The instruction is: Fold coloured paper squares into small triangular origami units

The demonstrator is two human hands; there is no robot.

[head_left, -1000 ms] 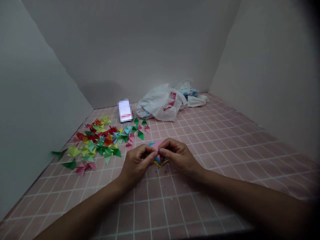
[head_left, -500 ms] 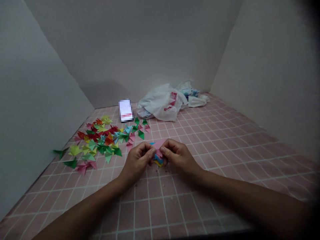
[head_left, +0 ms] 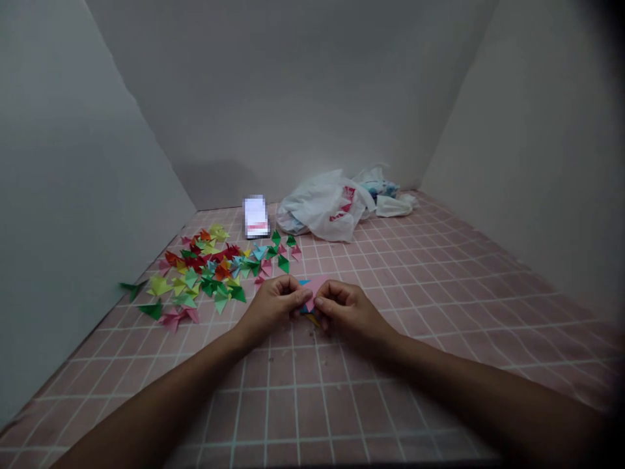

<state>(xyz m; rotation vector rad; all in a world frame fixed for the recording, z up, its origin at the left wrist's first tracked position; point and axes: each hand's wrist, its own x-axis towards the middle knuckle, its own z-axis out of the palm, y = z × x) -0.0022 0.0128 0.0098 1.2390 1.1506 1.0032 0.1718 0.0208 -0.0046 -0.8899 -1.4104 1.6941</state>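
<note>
Pink paper (head_left: 316, 285) sits right in the middle, pinched from both sides. The left hand (head_left: 273, 306) has its fingertips closed on the left edge, and the right hand (head_left: 349, 311) is clamped on the right edge, thumb over the top. The two hands nearly touch, with only the sheet between them, and neither is nearer to it than the other. The paper lies just on the far side of the knuckles, low over the pink tiled surface (head_left: 439, 273). What shows of it runs roughly left to right, tilted up a little towards the far side. Tucked beneath it are a blue sheet (head_left: 304, 283) poking out at the left and a sliver of yellow edge (head_left: 313, 319) on the near side; how many sheets lie under there, I cannot tell. To the far left is a scatter of folded paper triangles (head_left: 209, 270) in green, red, yellow, pink and light blue, well apart from the hands. Beyond them a small flat rectangle (head_left: 256, 217) lies blurred out, with nothing readable on it. To its right slumps a white plastic bag (head_left: 325, 210) with red print too small to read, and a second crumpled bag (head_left: 385, 195) with blue markings lies against the far wall (head_left: 293, 98).
</note>
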